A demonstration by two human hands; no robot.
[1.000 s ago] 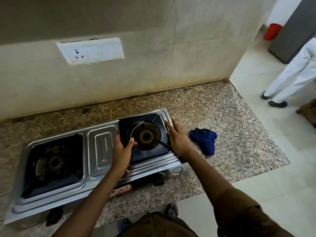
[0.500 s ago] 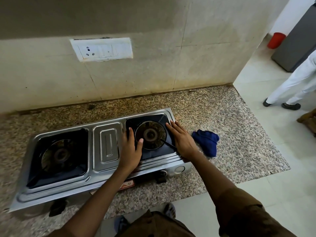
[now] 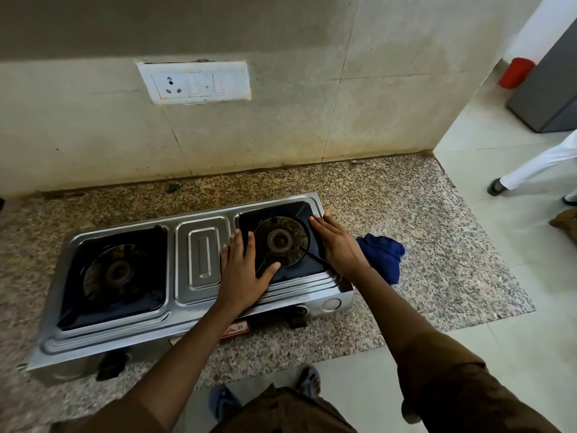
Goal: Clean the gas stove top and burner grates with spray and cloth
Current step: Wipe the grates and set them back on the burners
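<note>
- Steel gas stove (image 3: 199,295) sits on granite counter (image 3: 421,245).
- Left hand (image 3: 242,273) and right hand (image 3: 338,246) lie flat, fingers straight, flanking right burner grate (image 3: 281,240); nothing grasped.
- Blue cloth (image 3: 382,254) just right of stove.

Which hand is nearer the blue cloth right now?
Right. The right hand lies flat on the stove's right edge, directly beside the blue cloth on the counter. The left hand rests on the far side of the right burner, away from the cloth.

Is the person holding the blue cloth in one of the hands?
No, the blue cloth lies on the granite counter, while the left hand and right hand rest flat on the stove.
</note>
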